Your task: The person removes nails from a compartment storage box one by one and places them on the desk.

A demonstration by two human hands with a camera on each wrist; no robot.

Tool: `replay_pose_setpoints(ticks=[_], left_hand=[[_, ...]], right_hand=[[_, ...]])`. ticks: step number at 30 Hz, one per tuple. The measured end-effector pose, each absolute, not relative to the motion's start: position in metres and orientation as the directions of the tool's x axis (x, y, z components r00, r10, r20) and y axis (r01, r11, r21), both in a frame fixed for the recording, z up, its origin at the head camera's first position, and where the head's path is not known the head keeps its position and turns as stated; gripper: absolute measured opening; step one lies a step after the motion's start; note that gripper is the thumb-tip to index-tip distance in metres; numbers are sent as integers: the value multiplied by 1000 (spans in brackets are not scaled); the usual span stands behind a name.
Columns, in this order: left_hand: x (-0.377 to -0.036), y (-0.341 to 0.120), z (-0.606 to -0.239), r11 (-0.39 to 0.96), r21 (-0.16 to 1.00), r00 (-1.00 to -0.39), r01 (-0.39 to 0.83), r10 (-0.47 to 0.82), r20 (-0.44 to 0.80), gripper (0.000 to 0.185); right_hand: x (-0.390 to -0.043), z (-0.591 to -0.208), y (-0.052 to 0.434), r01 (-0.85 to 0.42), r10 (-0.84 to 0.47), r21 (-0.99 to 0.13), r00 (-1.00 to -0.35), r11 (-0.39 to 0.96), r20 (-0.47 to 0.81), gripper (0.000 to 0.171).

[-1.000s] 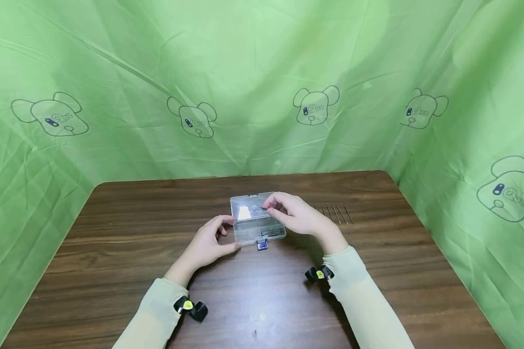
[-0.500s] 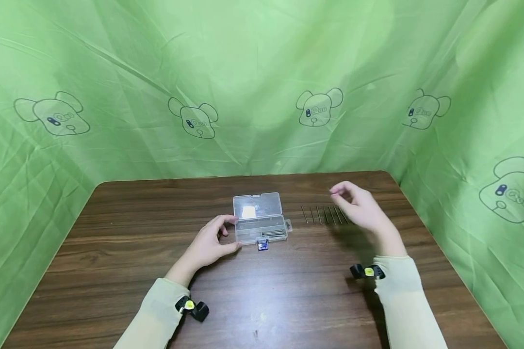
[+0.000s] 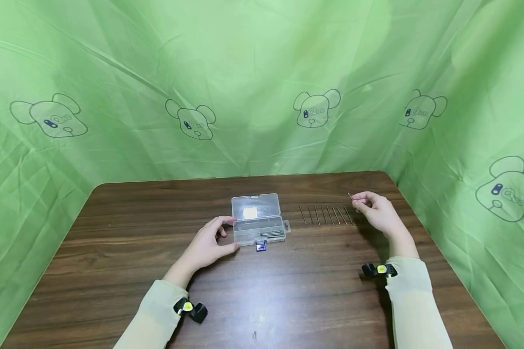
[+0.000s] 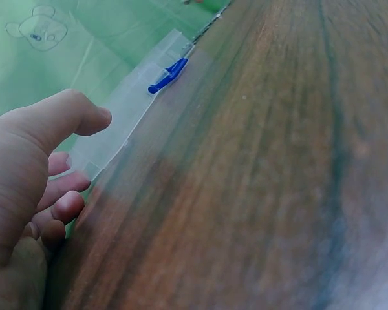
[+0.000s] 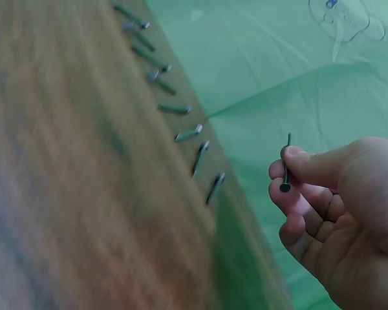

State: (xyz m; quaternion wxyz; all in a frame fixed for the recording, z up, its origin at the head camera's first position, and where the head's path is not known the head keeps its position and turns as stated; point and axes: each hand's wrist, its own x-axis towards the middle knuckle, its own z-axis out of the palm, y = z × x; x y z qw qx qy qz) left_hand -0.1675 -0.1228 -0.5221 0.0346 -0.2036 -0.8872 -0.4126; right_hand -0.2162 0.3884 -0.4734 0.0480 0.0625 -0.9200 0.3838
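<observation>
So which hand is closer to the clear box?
Left. The left hand is at the left end of the clear box; the right hand is well off to its right, beyond the row of nails.

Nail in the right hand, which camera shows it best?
Right wrist: the nail is close up, its round head plain. The head view shows only a sliver; in the left wrist view, I can't make it out.

left hand (image 3: 206, 245) curved, right hand (image 3: 379, 214) pinching
</observation>
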Motion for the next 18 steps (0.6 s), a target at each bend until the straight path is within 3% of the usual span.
replay_pose_setpoints(ticks=[18], left_hand=[[-167,-122,-526,584,721,-921,374,328,212,66]], right_hand=[[-214,-499,406,-82,-43,-614,-996,785,79,27]])
